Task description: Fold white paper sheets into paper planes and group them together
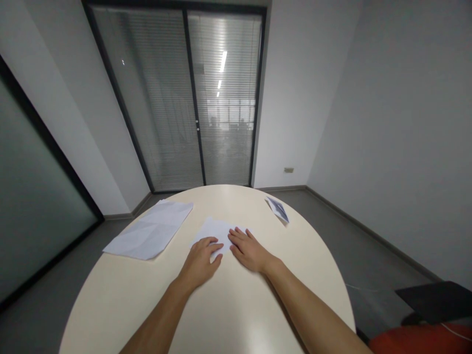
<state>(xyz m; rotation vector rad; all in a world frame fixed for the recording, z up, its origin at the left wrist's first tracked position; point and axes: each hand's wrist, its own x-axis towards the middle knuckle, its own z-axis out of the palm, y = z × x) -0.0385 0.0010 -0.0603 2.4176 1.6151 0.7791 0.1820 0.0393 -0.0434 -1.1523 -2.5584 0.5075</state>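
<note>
Paper [216, 227] is spread under both hands, on top of the table [228, 305]. Its far tip is seen just past the fingers, and its near part is partly hidden by them. The left hand [202, 258] is held open, with its fingers a bit bent and its thumb set apart. The right hand [249, 250] is held open too, turned palm down, with its fingers spread over the right part of the paper. Nothing is gripped by either hand. How hard the paper is pushed cannot be told.

For the pressing to be done well, the paper should be held in place by one hand while it is smoothed by the other. Soft, flat fingers should be used, so that no bad creases are made. If just one side is pushed, the paper may be turned crooked. Its edges should be checked before any hard rub is given. A big sheet [151, 231] is laid to the left of the left hand, and a small folded card [278, 209] is seen beyond the right hand, off to its right.
</note>
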